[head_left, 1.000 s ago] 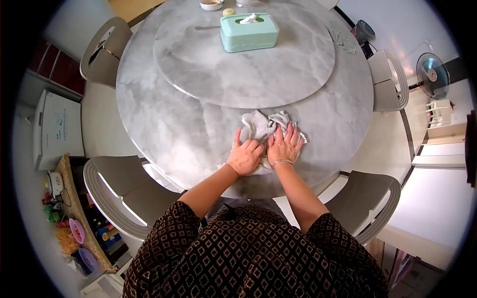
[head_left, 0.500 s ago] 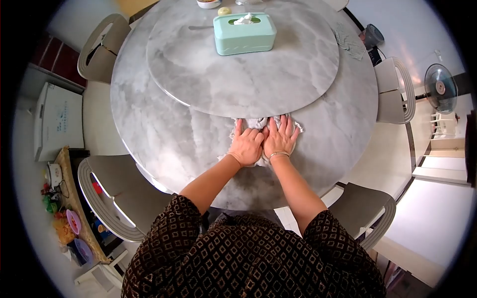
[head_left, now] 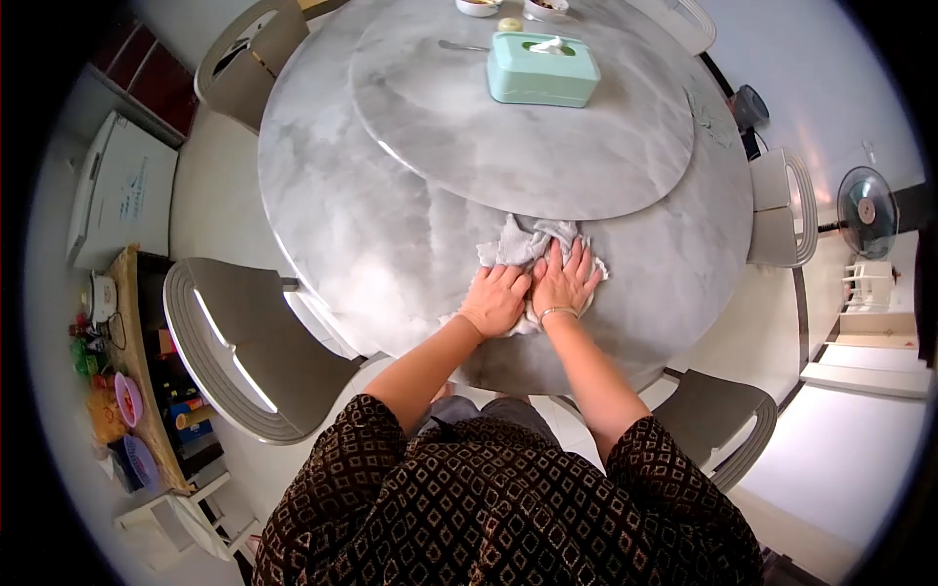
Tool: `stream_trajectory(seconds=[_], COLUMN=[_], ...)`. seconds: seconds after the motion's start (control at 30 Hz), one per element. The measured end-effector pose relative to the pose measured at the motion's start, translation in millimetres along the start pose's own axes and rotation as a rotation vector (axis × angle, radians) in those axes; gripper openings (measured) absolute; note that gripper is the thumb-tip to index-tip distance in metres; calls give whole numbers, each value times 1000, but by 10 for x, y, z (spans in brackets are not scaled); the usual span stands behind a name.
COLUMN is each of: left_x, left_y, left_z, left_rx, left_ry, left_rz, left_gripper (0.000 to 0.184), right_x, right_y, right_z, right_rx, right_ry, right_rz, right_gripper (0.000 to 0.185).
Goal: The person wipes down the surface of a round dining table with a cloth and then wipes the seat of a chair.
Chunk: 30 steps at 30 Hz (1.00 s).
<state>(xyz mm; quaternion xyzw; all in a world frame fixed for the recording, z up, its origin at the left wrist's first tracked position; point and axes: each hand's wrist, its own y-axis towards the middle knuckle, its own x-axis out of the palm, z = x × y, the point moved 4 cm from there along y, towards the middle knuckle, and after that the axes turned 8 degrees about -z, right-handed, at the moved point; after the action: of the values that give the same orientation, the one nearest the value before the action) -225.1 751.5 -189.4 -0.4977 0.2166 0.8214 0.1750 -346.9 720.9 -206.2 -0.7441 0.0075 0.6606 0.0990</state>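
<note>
Both palms press a crumpled light grey cloth (head_left: 529, 240) onto the marbled grey round table (head_left: 342, 264). My left hand (head_left: 496, 298) lies on the cloth's left part, its fingers fairly close together and stretched forward. On the right part rests my right hand (head_left: 565, 281), fingers spread flat, a bracelet at the wrist. The thumbs nearly meet. Folds of cloth stick out beyond the fingertips, just short of the raised turntable (head_left: 547, 186). What lies beneath the palms is hidden.
On the turntable stand a mint-green tissue box (head_left: 542, 73), a small pale round item (head_left: 509, 24) and bowls (head_left: 478, 7). Another grey cloth (head_left: 711, 119) lies at the table's right. Chairs (head_left: 259, 352) surround the table; a fan (head_left: 867, 212) stands at right.
Both hands and the cloth have slid back from the turntable edge toward my body. More cloth shows ahead of the fingers. My left fingers look straighter. The view has shifted.
</note>
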Motion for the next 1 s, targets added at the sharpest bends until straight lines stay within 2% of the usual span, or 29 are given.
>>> stream_trajectory(seconds=[0.13,0.23,0.37,0.43,0.5,0.6,0.67,0.8,0.87,1.0], left_x=[-184,-334,-598,-713,-834,-1021,-1075,-1105,-1080,-963], left_y=[-277,-379,-544,-651,-741,-848,-892,-958,-981,-1119], left_z=[-260,-505,-949,-1236,-1481,-1800,-1933,-1978,-1889,-1603], left_rx=[9,13,-117,-236,-285,-491,-519,-583,-591,-603], left_ry=[-39,-17,30,27,43,95,139,177,173,171], left_rz=[19,113,156,167,184,253,306,343,357,254], left_gripper=[29,22,19,27,25,25,28,34,35,37], right_x=[82,57,170,105,99,94,79,138,163,168], right_y=[-195,-178,1,57,155,334,449,516,464,186], right_z=[-328,-653,-1265,-1657,-2036,-2538,-2822,-3006,-2953,-2710], right_rx=[-13,-53,-214,-261,-347,-430,-477,-501,-540,-619], right_ry=[-20,-36,-79,-65,-45,-32,-33,-45,-69,-88], right_rz=[-47,-78,-88,-95,-99,-71,-94,-29,-70,-115], right_gripper=[49,50,55,56,55,53,52,53,52,48])
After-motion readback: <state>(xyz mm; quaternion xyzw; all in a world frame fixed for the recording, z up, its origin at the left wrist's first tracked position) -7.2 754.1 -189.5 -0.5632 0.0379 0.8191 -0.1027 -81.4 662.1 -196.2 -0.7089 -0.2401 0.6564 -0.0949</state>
